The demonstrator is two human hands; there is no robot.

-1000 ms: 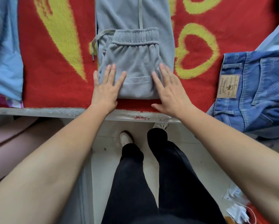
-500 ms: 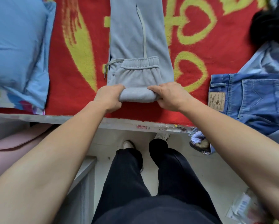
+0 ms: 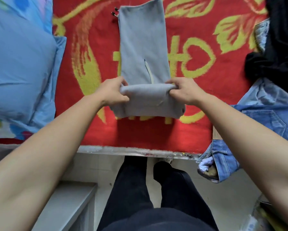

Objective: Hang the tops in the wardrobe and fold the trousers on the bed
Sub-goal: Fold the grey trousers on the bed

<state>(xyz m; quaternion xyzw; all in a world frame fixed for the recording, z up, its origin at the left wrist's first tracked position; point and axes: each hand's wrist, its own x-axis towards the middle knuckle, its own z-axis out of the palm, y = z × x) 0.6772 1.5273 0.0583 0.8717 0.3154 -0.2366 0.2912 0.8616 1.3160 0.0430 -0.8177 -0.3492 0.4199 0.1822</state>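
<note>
Bright, even light, soft shadows; wide-angle bending and blur toward edges.

The grey trousers are laid lengthwise on the red blanket, with the legs together and stretched away from its near edge. The near end is doubled over into a thick fold, which is pinched at its left end by the left hand and at its right end by the right hand (a pale drawstring is seen lying on the legs just beyond the fold). The blue jeans are spread at the right, partly draped over the edge.
</note>
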